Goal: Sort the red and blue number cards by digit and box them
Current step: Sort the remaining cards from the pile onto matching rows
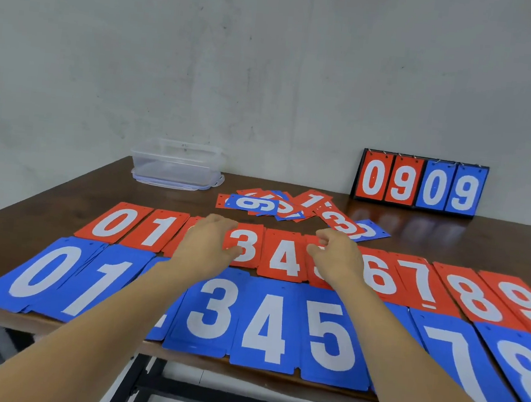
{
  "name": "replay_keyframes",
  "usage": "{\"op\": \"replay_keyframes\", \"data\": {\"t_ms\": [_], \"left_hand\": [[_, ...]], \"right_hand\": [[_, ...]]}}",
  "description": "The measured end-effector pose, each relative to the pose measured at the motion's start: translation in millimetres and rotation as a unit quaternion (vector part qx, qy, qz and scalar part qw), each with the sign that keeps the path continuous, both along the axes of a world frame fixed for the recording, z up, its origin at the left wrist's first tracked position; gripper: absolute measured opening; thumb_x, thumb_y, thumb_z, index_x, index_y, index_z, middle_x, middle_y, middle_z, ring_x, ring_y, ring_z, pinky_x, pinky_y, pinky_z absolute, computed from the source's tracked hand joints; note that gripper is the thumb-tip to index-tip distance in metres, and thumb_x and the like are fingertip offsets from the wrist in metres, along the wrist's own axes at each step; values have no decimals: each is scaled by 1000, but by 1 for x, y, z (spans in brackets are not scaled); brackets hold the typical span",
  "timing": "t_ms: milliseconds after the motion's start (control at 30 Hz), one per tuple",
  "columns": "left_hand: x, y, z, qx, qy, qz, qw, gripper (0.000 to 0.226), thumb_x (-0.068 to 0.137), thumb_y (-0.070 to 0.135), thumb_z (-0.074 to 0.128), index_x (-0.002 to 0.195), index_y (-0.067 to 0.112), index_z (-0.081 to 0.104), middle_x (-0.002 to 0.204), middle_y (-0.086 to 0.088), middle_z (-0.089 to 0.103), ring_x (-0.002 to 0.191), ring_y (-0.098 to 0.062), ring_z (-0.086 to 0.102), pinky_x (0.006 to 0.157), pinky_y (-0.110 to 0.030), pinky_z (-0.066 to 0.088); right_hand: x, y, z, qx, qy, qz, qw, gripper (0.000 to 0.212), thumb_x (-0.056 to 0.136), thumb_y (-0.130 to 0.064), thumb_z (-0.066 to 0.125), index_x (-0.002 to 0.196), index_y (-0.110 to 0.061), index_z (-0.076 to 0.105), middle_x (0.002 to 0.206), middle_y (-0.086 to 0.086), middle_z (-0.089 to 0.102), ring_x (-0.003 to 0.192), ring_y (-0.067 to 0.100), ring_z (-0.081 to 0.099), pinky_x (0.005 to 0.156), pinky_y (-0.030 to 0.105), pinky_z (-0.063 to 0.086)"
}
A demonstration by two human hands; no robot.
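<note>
Two rows of number cards lie on the brown table [63,194]. The far row of red cards [284,259] runs from 0 to 9, and the near row of blue cards [265,327] runs from 0 to 8. My left hand [204,247] grips the left edge of the red 3 card [248,247], thumb on its face, and hides the red 2. Over the red 5 hovers my right hand [337,261], fingers loosely curled and holding nothing. A loose pile of red and blue cards [293,205] lies behind the rows. The clear plastic box [177,163] stands at the back left.
A black flip scoreboard [419,185] showing 0909 stands against the wall at the back right. The blue cards overhang the table's front edge. A bare strip of table lies between the pile and the scoreboard. A black metal frame shows under the table.
</note>
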State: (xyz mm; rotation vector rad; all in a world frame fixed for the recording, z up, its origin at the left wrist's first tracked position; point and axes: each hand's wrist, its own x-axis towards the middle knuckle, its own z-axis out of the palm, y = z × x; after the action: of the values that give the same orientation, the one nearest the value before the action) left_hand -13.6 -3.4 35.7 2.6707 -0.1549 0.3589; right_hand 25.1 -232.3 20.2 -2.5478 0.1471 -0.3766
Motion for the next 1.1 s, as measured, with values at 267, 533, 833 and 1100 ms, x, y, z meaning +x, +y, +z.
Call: {"op": "replay_keyframes", "data": {"t_ms": [267,533,833,1100], "left_hand": [[76,-19,3,26,11,-49,998,52,92,33,61,140,19,48,143,-2,47,130,-18,44,103,-33,40],[146,-50,-5,3,35,-82,996,43,91,32,61,130,13,58,132,-7,58,115,-22,57,94,-33,45],[182,-131,-14,4,56,-108,993,40,93,37,57,127,15,58,126,-4,61,113,-20,57,93,-34,49],[209,-202,-30,104,59,-50,992,55,93,60,43,123,17,57,125,-7,57,114,-22,52,99,-38,43]], "right_hand": [[24,-55,5,-6,23,-66,998,44,92,-30,60,134,-17,54,127,4,61,108,21,60,80,31,51],[51,-109,2,18,36,-202,979,25,92,-23,58,108,-5,65,108,12,68,98,27,61,80,35,49],[98,-134,-12,-102,126,-187,969,57,84,-64,54,113,-15,59,117,8,57,111,24,50,94,36,46],[132,-155,-28,-224,187,-136,947,100,72,-89,33,145,-22,33,144,15,30,132,31,29,106,43,28]]}}
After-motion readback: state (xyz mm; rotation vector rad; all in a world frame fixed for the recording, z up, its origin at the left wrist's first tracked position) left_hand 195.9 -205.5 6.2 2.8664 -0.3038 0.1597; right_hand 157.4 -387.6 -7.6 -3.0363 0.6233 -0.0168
